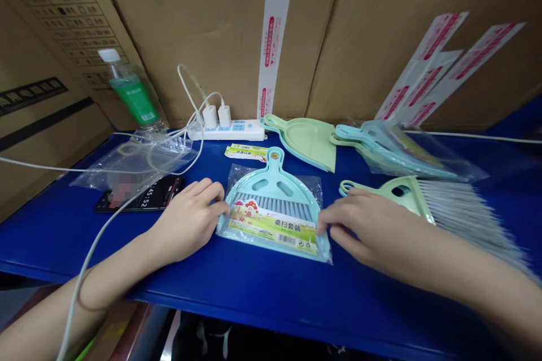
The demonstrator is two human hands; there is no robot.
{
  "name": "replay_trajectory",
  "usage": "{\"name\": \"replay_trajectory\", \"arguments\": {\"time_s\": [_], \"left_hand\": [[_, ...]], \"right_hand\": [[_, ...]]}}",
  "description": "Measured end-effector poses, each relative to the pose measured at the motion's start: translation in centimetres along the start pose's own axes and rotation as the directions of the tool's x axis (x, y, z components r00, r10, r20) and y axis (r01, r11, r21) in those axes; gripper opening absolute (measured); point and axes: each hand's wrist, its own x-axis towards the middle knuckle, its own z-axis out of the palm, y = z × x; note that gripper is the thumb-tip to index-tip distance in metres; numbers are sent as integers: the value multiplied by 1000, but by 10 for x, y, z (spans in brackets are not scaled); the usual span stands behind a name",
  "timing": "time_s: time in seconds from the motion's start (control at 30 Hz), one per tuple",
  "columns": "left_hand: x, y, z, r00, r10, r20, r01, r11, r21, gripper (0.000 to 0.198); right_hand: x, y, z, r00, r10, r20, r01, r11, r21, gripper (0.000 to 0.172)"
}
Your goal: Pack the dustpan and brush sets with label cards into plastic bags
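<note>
A light-blue dustpan and brush set [273, 180] lies flat on the blue table in a clear plastic bag, handle pointing away from me. Grey bristles show above its printed card [271, 225]. My left hand [195, 214] has its fingers curled and pinches the bag's left edge. At the right edge, the fingertips of my right hand [364, 225] are closed on the bag. Partly behind my right forearm lie hand brushes [461, 208] with grey bristles and green and blue handles.
Stacked green and blue dustpans [313, 141] lie behind, with a bagged set [393, 149] to their right. A folded card [245, 152], power strip [231, 131], white cable [95, 248], phone [156, 194], loose plastic bag [135, 161] and green-labelled bottle [133, 96] are around. Cardboard boxes [203, 28] wall the back.
</note>
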Motion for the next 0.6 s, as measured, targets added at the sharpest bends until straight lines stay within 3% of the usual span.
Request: {"name": "replay_trajectory", "arguments": {"time_s": [0.17,0.37,0.6], "left_hand": [[0,2,0,998,54,-42,-53,998,26,29],[-1,8,-1,991,131,-17,-131,991,-17,25],[-2,11,8,973,218,77,-214,975,-50,33]], "right_hand": [[7,-7,3,989,-107,-101,109,994,16,32],[7,-24,10,939,-229,-255,234,972,-11,21],[16,-29,25,924,-325,-202,313,945,-91,40]]}}
